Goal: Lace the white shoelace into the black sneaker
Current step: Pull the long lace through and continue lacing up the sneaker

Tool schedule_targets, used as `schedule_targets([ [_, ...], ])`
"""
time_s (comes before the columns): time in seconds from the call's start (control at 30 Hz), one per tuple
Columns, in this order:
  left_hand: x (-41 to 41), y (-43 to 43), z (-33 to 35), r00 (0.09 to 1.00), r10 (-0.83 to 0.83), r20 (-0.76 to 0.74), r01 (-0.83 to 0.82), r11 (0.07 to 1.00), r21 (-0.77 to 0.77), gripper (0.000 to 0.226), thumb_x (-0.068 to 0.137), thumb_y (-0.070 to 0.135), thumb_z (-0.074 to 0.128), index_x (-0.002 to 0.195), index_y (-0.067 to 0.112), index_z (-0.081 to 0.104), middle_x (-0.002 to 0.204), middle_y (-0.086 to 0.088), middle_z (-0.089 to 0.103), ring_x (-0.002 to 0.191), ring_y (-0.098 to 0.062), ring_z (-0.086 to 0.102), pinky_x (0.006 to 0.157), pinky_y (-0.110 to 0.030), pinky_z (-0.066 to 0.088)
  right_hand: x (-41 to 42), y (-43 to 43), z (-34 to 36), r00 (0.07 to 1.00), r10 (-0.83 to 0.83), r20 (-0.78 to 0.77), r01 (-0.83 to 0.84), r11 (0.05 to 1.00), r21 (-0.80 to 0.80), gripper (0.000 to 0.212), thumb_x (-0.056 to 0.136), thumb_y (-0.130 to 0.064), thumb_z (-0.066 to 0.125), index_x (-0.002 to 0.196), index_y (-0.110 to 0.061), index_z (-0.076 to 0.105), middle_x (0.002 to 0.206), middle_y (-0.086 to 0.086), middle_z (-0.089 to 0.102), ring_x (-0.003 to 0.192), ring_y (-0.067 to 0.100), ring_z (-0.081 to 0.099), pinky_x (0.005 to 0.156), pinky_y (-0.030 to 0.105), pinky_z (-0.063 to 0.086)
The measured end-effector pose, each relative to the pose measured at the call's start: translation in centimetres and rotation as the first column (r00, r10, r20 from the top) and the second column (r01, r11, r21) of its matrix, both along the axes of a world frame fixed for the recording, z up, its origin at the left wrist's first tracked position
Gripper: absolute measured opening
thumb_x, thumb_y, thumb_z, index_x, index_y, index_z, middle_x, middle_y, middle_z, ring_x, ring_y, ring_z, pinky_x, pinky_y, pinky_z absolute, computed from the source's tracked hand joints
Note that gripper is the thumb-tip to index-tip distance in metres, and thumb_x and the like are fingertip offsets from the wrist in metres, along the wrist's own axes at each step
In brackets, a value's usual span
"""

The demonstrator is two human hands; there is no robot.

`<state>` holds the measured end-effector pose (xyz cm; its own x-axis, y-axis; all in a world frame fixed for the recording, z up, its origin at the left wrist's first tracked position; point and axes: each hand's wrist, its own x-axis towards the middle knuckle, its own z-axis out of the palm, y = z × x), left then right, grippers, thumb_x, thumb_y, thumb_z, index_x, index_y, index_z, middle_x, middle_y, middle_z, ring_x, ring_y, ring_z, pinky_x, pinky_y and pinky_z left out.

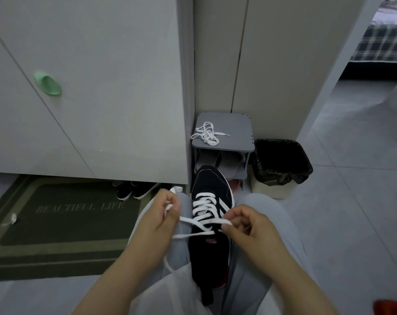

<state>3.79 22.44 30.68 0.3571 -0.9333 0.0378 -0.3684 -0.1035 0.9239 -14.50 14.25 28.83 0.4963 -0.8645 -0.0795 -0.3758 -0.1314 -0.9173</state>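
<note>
White shoelace (206, 221) was pinched by left hand (163, 214) and right hand (245, 226) (both clenched on it); uneven pull could have drawn one end from the black sneaker (210, 183).

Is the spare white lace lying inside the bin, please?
No, the spare lace lies in a heap on top of the grey rack, left of the bin.

Green doormat (67, 223) left; lined bin (270, 189) beside grey rack (236, 126).
</note>
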Motion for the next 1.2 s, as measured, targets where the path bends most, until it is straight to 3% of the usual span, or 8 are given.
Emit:
schedule_targets([
  [0.07,0.7,0.0,-0.6,0.932,-0.108,0.346,0.084,0.993,0.084,0.011,0.093,0.026,0.048,0.082,0.024,0.050,0.066,0.010,0.053,0.060,-0.002,0.050,0.055,-0.014,0.038,0.3,0.2,-0.4,0.995,0.002,-0.096,-0.009,0.998,-0.067,0.021,0.081,-0.020,0.069,0.094,-0.030,0.058,0.073,-0.005,0.060,0.059,0.004,0.049,0.061,0.015,0.043],
  [0.2,1.5,-0.2,-1.2,0.789,-0.211,0.578,0.101,0.971,0.218,0.020,0.085,0.046,0.056,0.075,0.029,0.056,0.078,0.011,0.047,0.073,-0.004,0.050,0.066,-0.024,0.043,0.7,0.4,-0.6,0.981,0.022,-0.195,-0.058,0.982,-0.181,0.028,0.081,-0.028,0.067,0.103,-0.033,0.051,0.089,-0.012,0.058,0.072,0.008,0.054,0.071,0.022,0.048],
  [0.4,3.4,0.0,-0.4,0.779,-0.223,0.585,0.068,0.959,0.275,0.025,0.079,0.045,0.064,0.063,0.031,0.052,0.084,0.010,0.045,0.078,-0.004,0.048,0.073,-0.027,0.044,0.8,0.7,-0.7,0.964,0.065,-0.256,-0.130,0.961,-0.245,0.040,0.074,-0.037,0.072,0.100,-0.041,0.042,0.095,-0.020,0.051,0.080,0.004,0.053,0.073,0.022,0.048],
  [0.63,2.8,-0.4,0.2,0.670,-0.331,0.664,0.108,0.929,0.354,0.062,0.082,0.041,0.062,0.134,0.047,0.028,0.123,0.012,0.029,0.111,-0.008,0.034,0.094,-0.020,0.032,0.9,0.8,-1.0,0.968,0.080,-0.239,-0.154,0.939,-0.308,0.032,0.079,-0.029,0.067,0.097,-0.040,0.043,0.092,-0.016,0.048,0.085,0.008,0.049,0.069,0.021,0.046],
  [0.8,2.1,-2.1,0.6,0.513,-0.229,0.827,0.104,0.973,0.205,0.036,0.080,0.056,0.037,0.085,0.033,0.065,0.108,0.011,0.046,0.109,-0.016,0.040,0.086,-0.029,0.018,0.9,1.1,-0.8,0.980,0.073,-0.184,-0.130,0.938,-0.321,0.020,0.078,-0.026,0.070,0.087,-0.036,0.055,0.082,-0.013,0.050,0.075,0.009,0.050,0.061,0.017,0.043],
  [0.87,2.3,-2.2,1.5,0.552,-0.287,0.783,0.132,0.957,0.258,0.043,0.081,0.055,0.020,0.088,0.029,0.054,0.097,0.014,0.045,0.102,-0.010,0.038,0.088,-0.024,0.020,1.1,1.4,-0.7,0.997,0.038,-0.061,-0.053,0.964,-0.260,0.011,0.079,-0.018,0.071,0.078,-0.027,0.065,0.070,-0.008,0.058,0.067,0.007,0.053,0.058,0.013,0.042],
  [0.97,2.3,-2.6,2.4,0.593,-0.352,0.725,0.179,0.935,0.308,0.013,0.096,0.036,0.036,0.095,0.029,0.047,0.086,0.016,0.043,0.096,-0.011,0.039,0.087,-0.024,0.025,1.6,1.6,-0.6,1.000,-0.014,-0.025,0.008,0.976,-0.217,0.010,0.078,-0.016,0.073,0.074,-0.025,0.070,0.065,-0.006,0.062,0.065,0.010,0.055,0.057,0.014,0.045],
  [1.2,2.0,-3.5,1.3,0.352,-0.469,0.810,0.106,0.880,0.463,0.020,0.089,0.028,0.049,0.106,0.031,0.060,0.116,0.006,0.048,0.110,-0.017,0.037,0.089,-0.027,0.026,1.6,1.6,-1.2,0.996,0.013,-0.088,-0.035,0.966,-0.255,0.019,0.077,-0.019,0.074,0.077,-0.035,0.064,0.069,-0.010,0.054,0.066,0.009,0.052,0.057,0.012,0.041],
])
